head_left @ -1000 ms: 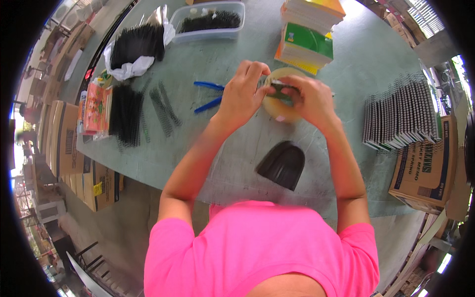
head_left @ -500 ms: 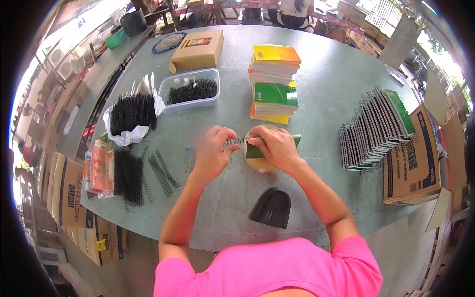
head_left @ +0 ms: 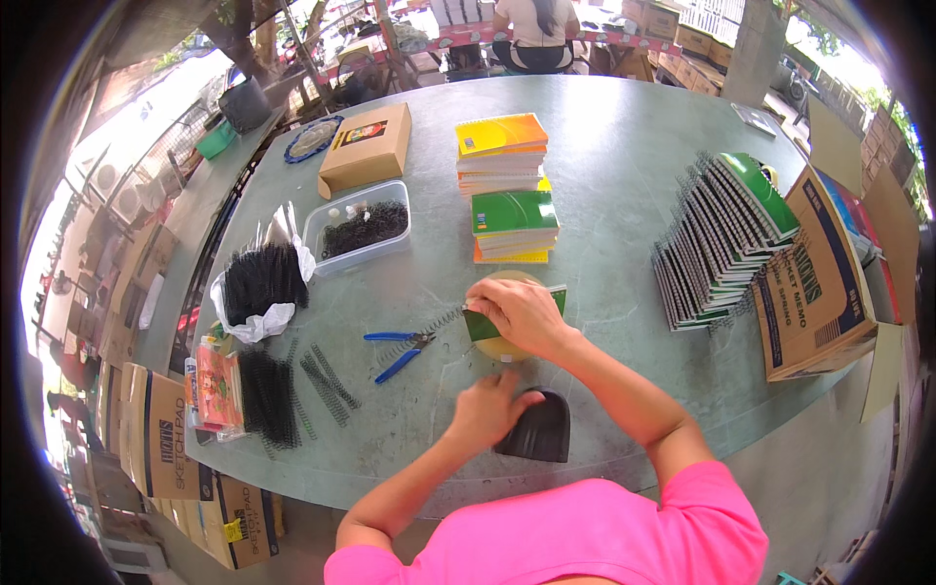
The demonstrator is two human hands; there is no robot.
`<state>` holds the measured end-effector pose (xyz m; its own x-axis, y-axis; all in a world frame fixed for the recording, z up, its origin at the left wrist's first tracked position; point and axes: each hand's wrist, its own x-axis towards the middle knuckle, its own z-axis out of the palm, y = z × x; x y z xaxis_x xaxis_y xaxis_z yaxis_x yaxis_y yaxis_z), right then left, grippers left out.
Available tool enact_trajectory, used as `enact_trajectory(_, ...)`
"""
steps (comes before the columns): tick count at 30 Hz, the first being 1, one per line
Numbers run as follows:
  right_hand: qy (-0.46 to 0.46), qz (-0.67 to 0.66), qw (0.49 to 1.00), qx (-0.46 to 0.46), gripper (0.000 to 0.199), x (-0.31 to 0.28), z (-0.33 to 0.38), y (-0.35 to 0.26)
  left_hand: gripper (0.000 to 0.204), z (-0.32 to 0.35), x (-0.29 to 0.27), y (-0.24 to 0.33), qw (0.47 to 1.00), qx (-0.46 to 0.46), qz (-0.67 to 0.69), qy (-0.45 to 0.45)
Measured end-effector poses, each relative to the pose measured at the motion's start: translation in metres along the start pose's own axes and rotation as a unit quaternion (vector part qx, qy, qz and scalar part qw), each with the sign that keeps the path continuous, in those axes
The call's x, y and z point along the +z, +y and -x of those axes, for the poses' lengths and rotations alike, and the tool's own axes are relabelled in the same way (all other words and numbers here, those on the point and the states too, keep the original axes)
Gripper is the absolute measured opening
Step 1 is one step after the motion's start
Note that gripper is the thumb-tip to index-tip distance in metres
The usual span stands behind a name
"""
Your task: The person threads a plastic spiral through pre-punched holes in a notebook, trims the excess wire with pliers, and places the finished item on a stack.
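Note:
My right hand (head_left: 522,314) grips a small green notebook (head_left: 482,330) over a round tan disc (head_left: 507,353). A dark wire coil (head_left: 417,326) sticks out from the notebook's left edge, down toward blue-handled cutting pliers (head_left: 398,357) lying on the table. Nearer to me, my left hand (head_left: 487,408) is open, its fingers somewhat blurred and the thumb apart. Its thumb reaches the upper left edge of a black curved plastic-looking piece (head_left: 541,431); whether it touches cannot be made out.
Stacked yellow and green notebooks (head_left: 512,222) stand beyond my hands. Right are coil-bound notebooks (head_left: 721,244) against an open carton (head_left: 814,292). Left are a clear tub of black coils (head_left: 363,255), a white bag of coils (head_left: 258,327), loose coils (head_left: 327,385) and a flat brown box (head_left: 366,146).
My left hand has let go of the coil and moved down and right, toward the black piece. The pliers now show uncovered. My right hand still holds the notebook.

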<state>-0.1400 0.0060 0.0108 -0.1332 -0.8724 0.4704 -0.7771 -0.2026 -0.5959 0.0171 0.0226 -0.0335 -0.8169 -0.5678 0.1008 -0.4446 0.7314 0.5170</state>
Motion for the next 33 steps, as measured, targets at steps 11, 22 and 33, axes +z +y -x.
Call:
enact_trajectory(11,-0.141,-0.093,0.962,0.214,0.018,-0.076,0.019,0.035,0.021,-0.029,-0.087,-0.008,0.930,0.000,0.146,0.337)
enact_trajectory(22,0.017,-0.410,0.895,0.176,0.022,-0.029,0.043,0.052,0.024,-0.046,-0.084,-0.036,0.975,0.130,-0.041,0.177)
enact_trajectory(33,0.013,-0.388,0.907,0.165,0.022,-0.033,0.043,0.049,0.024,-0.051,-0.078,-0.007,0.961,0.149,-0.016,0.232)
